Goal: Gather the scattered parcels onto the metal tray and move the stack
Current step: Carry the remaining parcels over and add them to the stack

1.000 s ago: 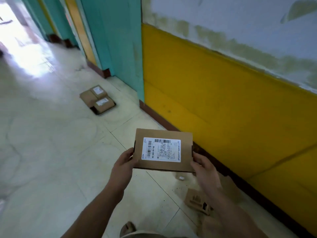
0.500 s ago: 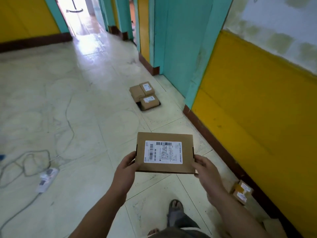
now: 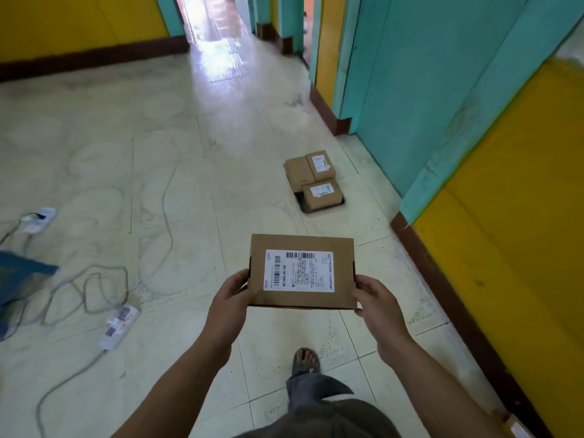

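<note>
L hand [image 3: 229,300] + R hand [image 3: 374,300] clamp flat parcel [image 3: 301,271] (label up); tray [image 3: 305,205] w/ parcels ahead.

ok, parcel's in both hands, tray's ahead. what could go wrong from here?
1. The metal tray already looks crowded: three boxes cover nearly all of it, so the flat parcel may have to sit on top and could slide.
2. Left hand and right hand grip only its near corners; it could tip forward.
3. Cables and a power strip lie on the floor to the left, a possible trip hazard.
</note>
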Tool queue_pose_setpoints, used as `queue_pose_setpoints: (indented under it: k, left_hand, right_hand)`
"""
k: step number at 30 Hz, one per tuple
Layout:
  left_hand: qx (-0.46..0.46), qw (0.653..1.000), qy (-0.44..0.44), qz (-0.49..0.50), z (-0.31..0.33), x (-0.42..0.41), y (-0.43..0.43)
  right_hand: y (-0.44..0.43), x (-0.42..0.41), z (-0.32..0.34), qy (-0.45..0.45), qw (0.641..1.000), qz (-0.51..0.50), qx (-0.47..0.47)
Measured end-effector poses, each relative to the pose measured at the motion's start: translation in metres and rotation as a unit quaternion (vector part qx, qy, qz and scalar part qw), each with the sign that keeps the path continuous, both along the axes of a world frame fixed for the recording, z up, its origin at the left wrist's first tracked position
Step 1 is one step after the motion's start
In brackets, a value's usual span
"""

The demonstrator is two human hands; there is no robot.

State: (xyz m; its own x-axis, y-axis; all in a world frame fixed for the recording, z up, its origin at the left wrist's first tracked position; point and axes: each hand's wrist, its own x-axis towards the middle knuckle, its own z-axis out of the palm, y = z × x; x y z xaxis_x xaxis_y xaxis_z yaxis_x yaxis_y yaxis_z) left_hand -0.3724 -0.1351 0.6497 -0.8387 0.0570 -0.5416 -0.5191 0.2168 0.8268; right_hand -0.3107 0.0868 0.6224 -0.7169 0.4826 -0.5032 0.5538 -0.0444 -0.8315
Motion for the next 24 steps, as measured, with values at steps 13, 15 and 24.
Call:
queue_pose_setpoints:
  k: [13,15,24]
  left_hand:
    - [-0.007,0.999,-0.015,0.049,-0.024,-0.213,0.049]
    - [0.002,0.999,-0.017,0.038,-0.031,-0.26,0.063]
    - [-0.017,0.998,-0.051,-0.034,-0.067,-0.438,0.119]
  right_hand:
    - [0.052,-0.233,-0.017,-0.035,0.998,0.046,-0.008]
    - [0.063,-0.275,-0.025,-0.033,0.998,0.044,0.009]
    - [0.118,-0.429,-0.038,-0.102,0.992,0.023,0.068]
